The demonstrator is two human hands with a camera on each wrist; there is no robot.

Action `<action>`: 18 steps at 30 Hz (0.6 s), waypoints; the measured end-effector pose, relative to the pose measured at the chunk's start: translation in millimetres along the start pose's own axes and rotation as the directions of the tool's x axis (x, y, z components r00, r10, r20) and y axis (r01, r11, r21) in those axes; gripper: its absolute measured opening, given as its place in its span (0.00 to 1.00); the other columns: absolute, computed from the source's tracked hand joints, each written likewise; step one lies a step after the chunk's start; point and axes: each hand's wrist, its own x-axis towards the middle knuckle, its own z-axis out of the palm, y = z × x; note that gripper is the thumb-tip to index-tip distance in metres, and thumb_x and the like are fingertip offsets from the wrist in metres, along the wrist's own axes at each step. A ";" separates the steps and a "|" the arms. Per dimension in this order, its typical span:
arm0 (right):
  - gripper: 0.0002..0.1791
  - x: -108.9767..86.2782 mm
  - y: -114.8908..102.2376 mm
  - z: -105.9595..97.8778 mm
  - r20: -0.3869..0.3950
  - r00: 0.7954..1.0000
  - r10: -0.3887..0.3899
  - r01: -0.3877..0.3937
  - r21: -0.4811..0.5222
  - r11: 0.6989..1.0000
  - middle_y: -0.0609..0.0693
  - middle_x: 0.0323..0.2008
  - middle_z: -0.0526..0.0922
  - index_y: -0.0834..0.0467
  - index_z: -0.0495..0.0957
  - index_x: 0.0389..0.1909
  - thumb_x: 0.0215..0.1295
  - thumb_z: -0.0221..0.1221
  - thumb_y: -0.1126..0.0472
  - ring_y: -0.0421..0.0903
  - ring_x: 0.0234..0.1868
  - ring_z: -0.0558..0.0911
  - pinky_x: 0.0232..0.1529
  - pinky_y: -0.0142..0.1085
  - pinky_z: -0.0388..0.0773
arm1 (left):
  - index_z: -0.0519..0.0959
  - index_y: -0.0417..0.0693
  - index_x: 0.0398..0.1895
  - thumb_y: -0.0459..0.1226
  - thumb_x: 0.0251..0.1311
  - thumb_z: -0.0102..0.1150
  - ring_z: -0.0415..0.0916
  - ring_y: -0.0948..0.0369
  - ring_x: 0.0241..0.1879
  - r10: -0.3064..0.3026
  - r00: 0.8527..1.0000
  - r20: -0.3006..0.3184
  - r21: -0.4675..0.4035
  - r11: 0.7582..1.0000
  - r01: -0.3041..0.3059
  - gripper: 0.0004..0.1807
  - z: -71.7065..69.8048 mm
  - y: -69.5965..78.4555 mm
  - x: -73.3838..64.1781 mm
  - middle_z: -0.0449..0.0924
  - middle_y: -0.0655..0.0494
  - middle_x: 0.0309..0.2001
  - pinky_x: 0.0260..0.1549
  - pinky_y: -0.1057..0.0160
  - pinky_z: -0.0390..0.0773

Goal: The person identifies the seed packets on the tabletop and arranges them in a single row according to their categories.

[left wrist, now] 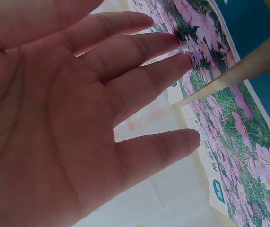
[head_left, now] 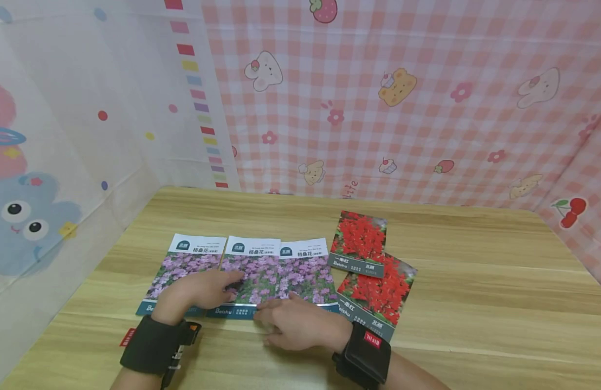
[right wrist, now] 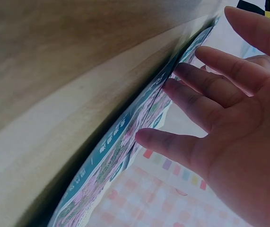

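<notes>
To the left of the middle packet point(head_left: 258, 271), a white cloth point(head_left: 110, 70) hangs. Next comes the left packet point(head_left: 190, 264), with purple flowers, lying flat on the table point(head_left: 476, 303). The left hand point(head_left: 202, 288) reaches over it, to the left part of the middle packet. From the head view its palm is hidden, but the left wrist view shows it: the fingers are almost straight, spread apart, and they grasp nothing. This view also shows a narrow strip of table between the left packet and the middle packet, which the head view mostly hides behind the hand.

The right hand point(head_left: 300, 322) is at the near edge of the middle packet and of the third packet point(head_left: 307, 271), which lies directly to its right. The right wrist view shows these fingers extended and separated, with nothing held; whether the fingertips press, I cannot tell.

Further right of the middle packet, and only in the head view, are two with red flowers: the upper red packet point(head_left: 359, 241) partly covers the lower red packet point(head_left: 383, 292).
</notes>
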 end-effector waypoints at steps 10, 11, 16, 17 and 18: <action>0.27 -2.8 5.1 1.9 -0.039 0.999 0.000 0.003 0.061 0.998 0.52 0.61 0.69 0.55 0.67 0.60 0.59 0.57 0.53 0.44 0.61 0.64 0.61 0.54 0.62 | 0.61 0.36 0.62 0.33 0.60 0.51 0.63 0.43 0.57 0.053 0.997 -0.052 0.011 0.999 -0.052 0.27 3.7 9.5 2.9 0.66 0.37 0.60 0.57 0.42 0.64; 0.27 -3.8 5.8 1.9 -0.049 0.999 0.001 0.002 0.067 0.998 0.53 0.61 0.69 0.55 0.67 0.60 0.59 0.57 0.53 0.45 0.62 0.64 0.61 0.54 0.63 | 0.62 0.36 0.61 0.33 0.59 0.51 0.64 0.44 0.56 0.081 0.995 -0.062 0.016 0.997 -0.080 0.26 4.5 11.7 4.2 0.67 0.37 0.58 0.56 0.42 0.66; 0.27 -9.5 8.9 -1.8 -0.087 0.995 0.046 -0.040 0.075 0.996 0.56 0.61 0.68 0.58 0.67 0.59 0.59 0.57 0.53 0.48 0.61 0.64 0.61 0.54 0.63 | 0.59 0.34 0.63 0.32 0.59 0.51 0.59 0.45 0.60 0.144 0.988 -0.061 0.007 0.990 -0.144 0.28 7.2 24.8 7.5 0.63 0.37 0.62 0.61 0.44 0.61; 0.28 -10.6 9.6 -2.9 -0.089 0.994 0.065 -0.058 0.073 0.996 0.56 0.61 0.68 0.58 0.67 0.60 0.59 0.57 0.53 0.48 0.61 0.65 0.61 0.52 0.63 | 0.58 0.34 0.63 0.32 0.59 0.51 0.58 0.45 0.61 0.150 0.987 -0.057 0.015 0.989 -0.149 0.28 7.7 27.2 7.5 0.62 0.37 0.62 0.61 0.44 0.60; 0.28 -11.9 10.3 -4.1 -0.090 0.992 0.083 -0.077 0.075 0.994 0.56 0.61 0.68 0.58 0.66 0.60 0.59 0.57 0.53 0.49 0.61 0.65 0.61 0.50 0.64 | 0.57 0.34 0.64 0.33 0.59 0.51 0.56 0.46 0.62 0.147 0.988 -0.053 0.016 0.989 -0.147 0.30 8.2 29.6 7.2 0.60 0.37 0.64 0.62 0.44 0.58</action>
